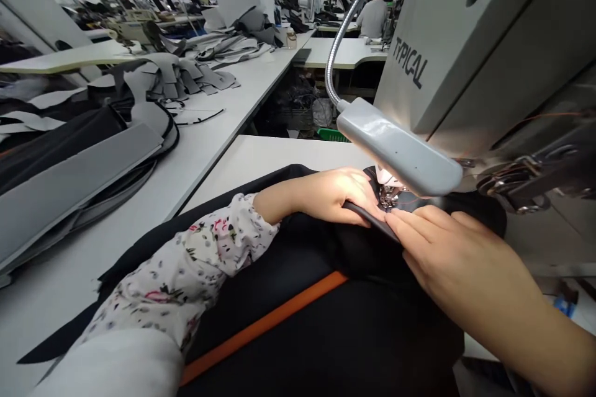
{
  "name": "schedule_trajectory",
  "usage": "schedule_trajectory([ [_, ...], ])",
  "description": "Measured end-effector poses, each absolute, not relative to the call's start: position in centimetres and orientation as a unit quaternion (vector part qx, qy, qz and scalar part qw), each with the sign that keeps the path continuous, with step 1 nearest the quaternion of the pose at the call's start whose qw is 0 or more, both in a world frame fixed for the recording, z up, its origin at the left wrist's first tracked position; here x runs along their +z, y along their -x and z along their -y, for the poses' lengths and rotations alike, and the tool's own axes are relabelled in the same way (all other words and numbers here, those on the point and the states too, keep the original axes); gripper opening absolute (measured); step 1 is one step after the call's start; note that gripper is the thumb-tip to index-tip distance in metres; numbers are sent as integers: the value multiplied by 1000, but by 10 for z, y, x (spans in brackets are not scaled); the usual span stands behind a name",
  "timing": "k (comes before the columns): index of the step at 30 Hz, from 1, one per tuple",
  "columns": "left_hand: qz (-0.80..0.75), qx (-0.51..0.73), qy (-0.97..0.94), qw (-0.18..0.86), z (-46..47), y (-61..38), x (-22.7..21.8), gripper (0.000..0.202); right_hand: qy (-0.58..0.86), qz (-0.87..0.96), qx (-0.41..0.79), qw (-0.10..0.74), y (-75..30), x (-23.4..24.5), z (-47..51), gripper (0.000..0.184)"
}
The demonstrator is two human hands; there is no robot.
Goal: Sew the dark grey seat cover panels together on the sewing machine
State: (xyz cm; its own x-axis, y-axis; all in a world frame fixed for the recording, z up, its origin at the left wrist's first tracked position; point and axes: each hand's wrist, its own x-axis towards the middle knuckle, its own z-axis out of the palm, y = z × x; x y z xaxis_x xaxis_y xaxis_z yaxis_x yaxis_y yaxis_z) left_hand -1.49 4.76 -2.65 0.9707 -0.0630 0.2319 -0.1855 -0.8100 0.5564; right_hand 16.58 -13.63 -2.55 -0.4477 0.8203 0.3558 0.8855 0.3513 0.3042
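Note:
Black fabric [288,260] with an orange stripe [270,321] spreads over the sewing table and hangs toward me. My left hand [339,195] grips its folded edge just left of the presser foot [388,196], thumb below and fingers on top. On the other side my right hand [451,248] pinches the same edge, its fingertips almost meeting the left ones. The sewing machine [433,43] stands at the right, its needle area lit by a white lamp [400,147]. The needle tip itself is hard to make out.
On the long table [251,84] to the left lie stacked grey and black cut pieces [74,167]. A flexible metal lamp neck [347,22] arches above the table. Farther back, a person [373,15] sits among other workstations. A green basket [334,134] shows beyond the sewing table.

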Motion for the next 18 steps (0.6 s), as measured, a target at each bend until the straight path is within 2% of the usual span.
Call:
schedule_trajectory([
  [4,76,166,-955,235,-39,16,-39,26,529,815,-220,89,-176,-43,141,39],
  [8,87,210,-957,180,-32,14,-50,28,543,806,-218,92,-182,-52,148,42],
  [15,88,180,-950,238,-38,13,-40,20,558,798,-205,98,-185,-57,144,45],
  [18,86,198,-950,223,-37,14,-41,18,563,795,-202,102,-186,-57,142,42],
])
